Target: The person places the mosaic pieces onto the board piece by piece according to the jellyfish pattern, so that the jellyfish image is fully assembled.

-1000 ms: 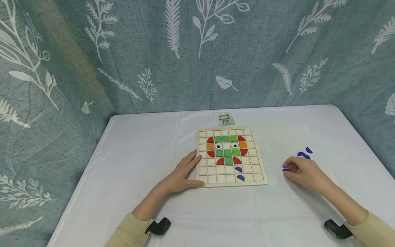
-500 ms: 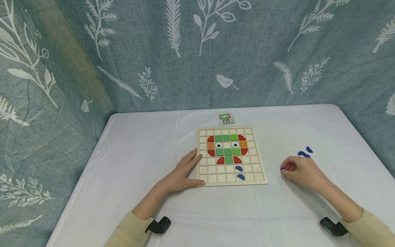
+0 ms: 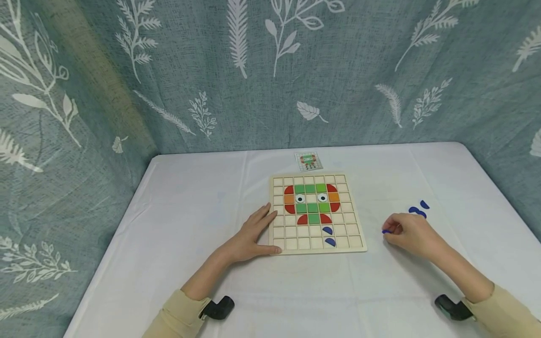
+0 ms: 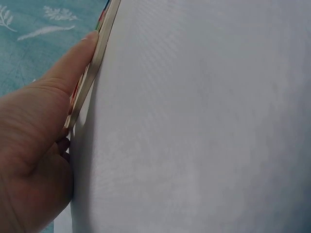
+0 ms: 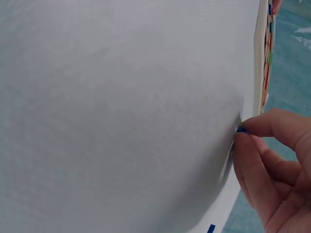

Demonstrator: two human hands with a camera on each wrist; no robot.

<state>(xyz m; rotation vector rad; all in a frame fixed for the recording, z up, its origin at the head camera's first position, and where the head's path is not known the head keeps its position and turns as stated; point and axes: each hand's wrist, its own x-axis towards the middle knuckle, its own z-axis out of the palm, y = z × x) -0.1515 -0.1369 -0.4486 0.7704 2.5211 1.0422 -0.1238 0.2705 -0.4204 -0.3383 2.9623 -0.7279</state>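
A wooden grid board (image 3: 351, 229) lies on the white table, bearing a face-like pattern of red, orange and green pieces with two eye tiles. Below the pattern, blue half-round pieces (image 3: 327, 230) sit in the right part of the grid. My left hand (image 3: 249, 237) rests at the board's left side, fingers spread along the edge and thumb at the near corner. To the right of the board, my right hand (image 3: 412, 232) pinches a small blue piece (image 5: 241, 129) between thumb and fingertips, close over the cloth; only its edge shows.
Several loose blue pieces (image 3: 424, 204) lie just beyond the right hand. A small pattern card (image 3: 308, 161) with a similar figure lies behind the board. The white tablecloth (image 3: 203, 197) reaches back to a blue-green leaf-patterned curtain (image 3: 177, 56).
My right hand has shifted slightly left toward the board with the blue piece, turning it a little between the fingertips. My left hand and the board stay put.
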